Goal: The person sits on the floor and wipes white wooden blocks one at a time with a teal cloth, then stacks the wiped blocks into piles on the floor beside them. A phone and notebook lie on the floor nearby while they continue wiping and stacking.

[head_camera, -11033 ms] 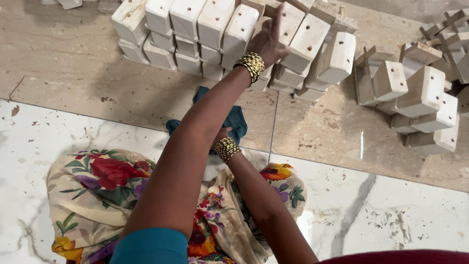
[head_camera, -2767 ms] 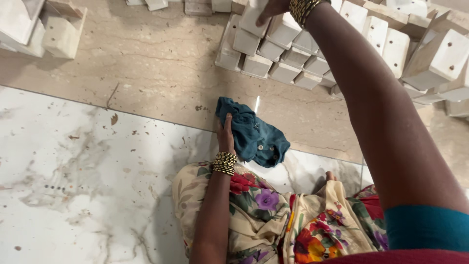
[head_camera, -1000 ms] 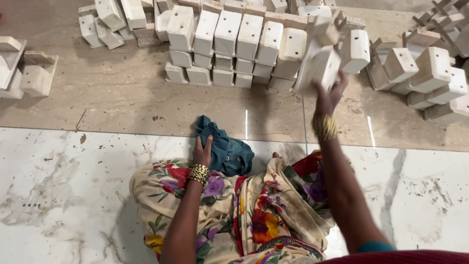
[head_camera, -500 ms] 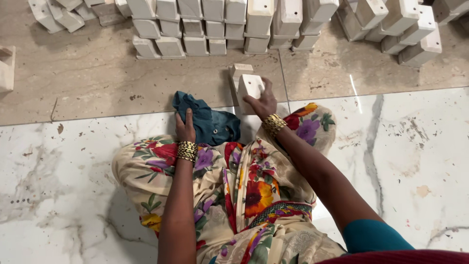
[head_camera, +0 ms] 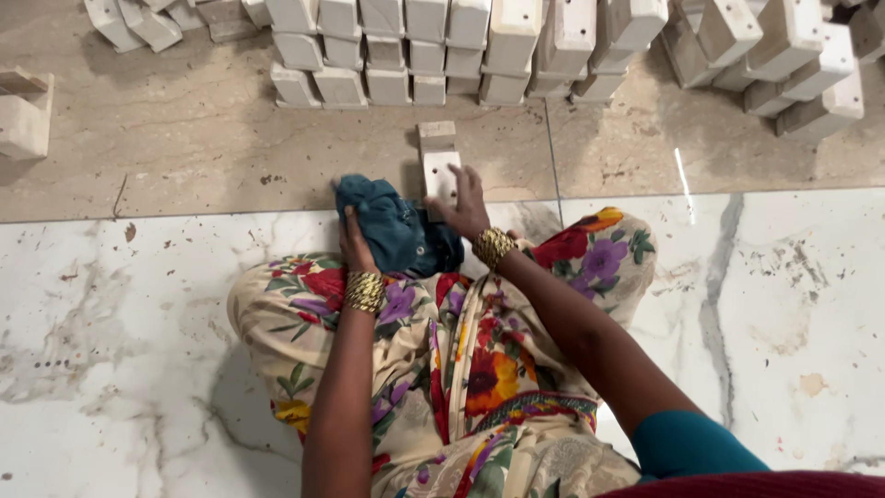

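I sit on the floor with a floral cloth over my lap. My left hand (head_camera: 355, 242) grips a crumpled dark blue cloth (head_camera: 392, 231) that lies on the floor by my knees. My right hand (head_camera: 464, 201) rests on a pale wooden block (head_camera: 439, 161), which lies flat on the beige tile just ahead of me, its far end sticking out past my fingers. Both wrists wear gold bangles.
A stacked row of white wooden blocks (head_camera: 433, 46) runs along the far side. More blocks (head_camera: 784, 55) are heaped at the far right, loose ones (head_camera: 138, 18) at the far left, and one block (head_camera: 23, 115) at the left edge. White marble floor (head_camera: 784, 323) spreads to both sides.
My right hand reached up to the stack, took one block and brought it down to the floor in front of my lap. My left hand stayed on the blue cloth.
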